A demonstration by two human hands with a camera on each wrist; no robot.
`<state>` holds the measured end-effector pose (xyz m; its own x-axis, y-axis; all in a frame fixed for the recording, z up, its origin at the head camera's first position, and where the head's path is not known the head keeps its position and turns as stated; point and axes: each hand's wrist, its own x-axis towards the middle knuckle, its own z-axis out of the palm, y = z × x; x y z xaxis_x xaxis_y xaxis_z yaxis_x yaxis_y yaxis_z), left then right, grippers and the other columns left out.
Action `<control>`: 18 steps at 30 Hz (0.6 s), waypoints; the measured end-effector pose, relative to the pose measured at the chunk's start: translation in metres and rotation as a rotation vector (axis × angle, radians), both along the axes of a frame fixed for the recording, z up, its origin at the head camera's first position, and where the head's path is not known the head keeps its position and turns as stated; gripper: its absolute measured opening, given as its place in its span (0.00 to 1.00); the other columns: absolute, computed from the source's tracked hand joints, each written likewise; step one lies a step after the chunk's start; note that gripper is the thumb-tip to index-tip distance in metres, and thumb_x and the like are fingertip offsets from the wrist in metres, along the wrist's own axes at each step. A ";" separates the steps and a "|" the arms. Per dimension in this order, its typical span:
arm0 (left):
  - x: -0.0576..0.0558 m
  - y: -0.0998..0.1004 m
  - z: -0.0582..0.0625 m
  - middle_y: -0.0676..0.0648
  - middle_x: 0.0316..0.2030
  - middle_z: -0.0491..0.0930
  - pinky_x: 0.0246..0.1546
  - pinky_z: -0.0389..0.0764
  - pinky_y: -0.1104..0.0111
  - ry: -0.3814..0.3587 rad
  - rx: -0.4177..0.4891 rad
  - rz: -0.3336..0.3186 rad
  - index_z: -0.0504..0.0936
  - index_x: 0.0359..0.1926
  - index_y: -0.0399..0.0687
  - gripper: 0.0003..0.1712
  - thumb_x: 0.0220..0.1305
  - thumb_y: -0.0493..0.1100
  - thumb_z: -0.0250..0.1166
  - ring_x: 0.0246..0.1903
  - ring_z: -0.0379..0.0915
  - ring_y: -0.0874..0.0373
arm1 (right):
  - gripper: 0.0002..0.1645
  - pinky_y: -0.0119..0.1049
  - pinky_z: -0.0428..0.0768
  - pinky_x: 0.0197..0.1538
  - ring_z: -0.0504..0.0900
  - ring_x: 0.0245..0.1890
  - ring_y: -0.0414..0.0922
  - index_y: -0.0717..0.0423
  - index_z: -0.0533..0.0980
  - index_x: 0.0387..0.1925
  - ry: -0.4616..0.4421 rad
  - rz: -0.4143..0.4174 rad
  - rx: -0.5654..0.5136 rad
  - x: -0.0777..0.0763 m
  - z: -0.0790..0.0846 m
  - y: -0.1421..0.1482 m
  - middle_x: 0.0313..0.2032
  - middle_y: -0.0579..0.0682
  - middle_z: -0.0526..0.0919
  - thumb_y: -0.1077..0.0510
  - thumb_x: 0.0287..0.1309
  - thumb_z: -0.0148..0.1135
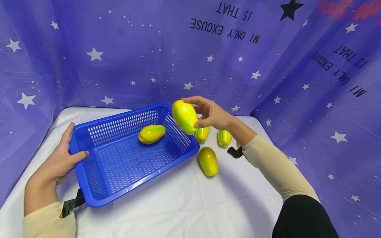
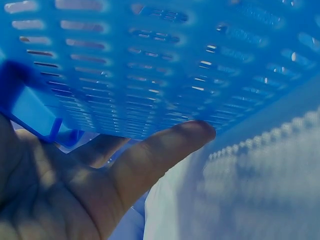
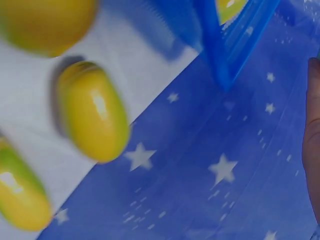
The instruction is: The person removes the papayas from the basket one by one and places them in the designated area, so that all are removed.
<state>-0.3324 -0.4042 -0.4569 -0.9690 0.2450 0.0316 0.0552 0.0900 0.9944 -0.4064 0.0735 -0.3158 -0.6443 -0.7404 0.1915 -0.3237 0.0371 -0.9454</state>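
Observation:
A blue plastic basket [image 1: 134, 178] with slotted walls stands at the left of the white table, one yellow-green papaya [image 1: 151, 134] lying inside it. My left hand [image 1: 61, 158] grips the basket's left end, thumb over the rim; the left wrist view shows a digit against the slotted wall [image 2: 115, 75]. Above the basket's right end, my right hand [image 1: 212, 114] holds another glossy papaya [image 1: 185, 117] between thumb and fingers, clear of the table. In the right wrist view only an edge of that hand [image 3: 312, 135] appears, and the held fruit is out of sight.
Several papayas lie on the white cloth right of the basket, among them a near one [image 1: 208, 161] and one partly under my right forearm [image 1: 224, 138]. A purple star-patterned curtain [image 1: 166, 66] surrounds the table's back and sides.

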 end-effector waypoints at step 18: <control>0.001 0.000 -0.006 0.46 0.75 0.19 0.40 0.75 0.82 -0.001 0.064 -0.004 0.25 0.74 0.78 0.59 0.66 0.28 0.54 0.69 0.44 0.45 | 0.47 0.48 0.77 0.55 0.63 0.65 0.59 0.61 0.62 0.69 -0.058 -0.229 -0.127 0.053 -0.040 0.124 0.71 0.58 0.57 0.77 0.46 0.66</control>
<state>-0.3313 -0.4040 -0.4629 -0.9682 0.2460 0.0462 0.0543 0.0263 0.9982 -0.3539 0.1979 -0.3558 -0.8048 -0.5464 0.2318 -0.2661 -0.0170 -0.9638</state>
